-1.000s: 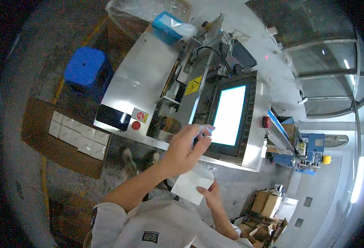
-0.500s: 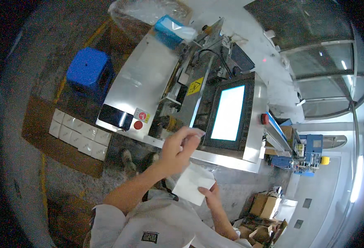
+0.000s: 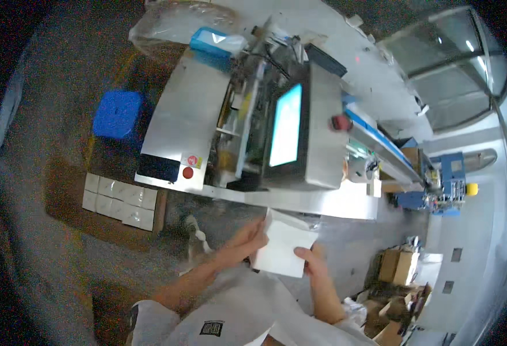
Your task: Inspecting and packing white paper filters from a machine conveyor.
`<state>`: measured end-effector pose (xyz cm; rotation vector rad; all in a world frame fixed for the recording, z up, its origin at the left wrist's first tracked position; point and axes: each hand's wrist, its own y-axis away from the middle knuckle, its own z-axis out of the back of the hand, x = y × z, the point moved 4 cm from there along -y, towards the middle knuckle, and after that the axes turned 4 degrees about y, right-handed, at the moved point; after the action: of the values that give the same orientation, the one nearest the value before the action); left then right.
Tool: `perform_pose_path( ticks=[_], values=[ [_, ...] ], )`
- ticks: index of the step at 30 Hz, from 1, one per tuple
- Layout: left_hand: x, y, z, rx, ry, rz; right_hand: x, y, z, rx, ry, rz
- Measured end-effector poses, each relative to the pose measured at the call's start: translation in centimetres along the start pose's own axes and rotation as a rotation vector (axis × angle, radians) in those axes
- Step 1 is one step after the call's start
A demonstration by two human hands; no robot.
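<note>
A white, box-shaped packet (image 3: 283,247) is held in front of my body, below the front edge of the machine. My left hand (image 3: 255,240) grips its left edge; part of those fingers is hidden and slightly blurred. On the opposite side, my right hand (image 3: 311,258) is closed around the lower right edge with the thumb lying on the broad white face. The fingers behind the packet are out of sight. Nearest to both hands stands a metal machine (image 3: 322,138) with a lit screen (image 3: 286,124).
At the left, a brown carton (image 3: 69,202) holds rows of small white boxes (image 3: 121,202). Behind it stands a blue stool (image 3: 117,114). A red button (image 3: 188,172) sits on the machine's front corner. Opened cardboard boxes (image 3: 400,268) lie on the floor at the right.
My left hand has come down from in front of the machine onto the white packet. My right hand still holds the packet. The view has turned to the right.
</note>
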<state>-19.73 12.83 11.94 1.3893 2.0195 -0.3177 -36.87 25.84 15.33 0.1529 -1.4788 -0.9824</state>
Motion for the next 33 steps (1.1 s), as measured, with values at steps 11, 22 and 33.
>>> perform_pose_path(
  ticks=[11,22,33],
  values=[
    [13.6,-6.8,-8.3,-0.148,-0.147,0.391,-10.2,2.7,15.6,-0.023,-0.506,0.24],
    [30.2,-15.1,-22.7,-0.131,0.248,0.568,-17.2,7.3,34.5,-0.301,-0.569,0.302],
    [42.0,-29.8,-33.9,0.132,-0.159,0.888,-23.1,8.2,52.1,-0.569,-0.741,0.259]
  ],
)
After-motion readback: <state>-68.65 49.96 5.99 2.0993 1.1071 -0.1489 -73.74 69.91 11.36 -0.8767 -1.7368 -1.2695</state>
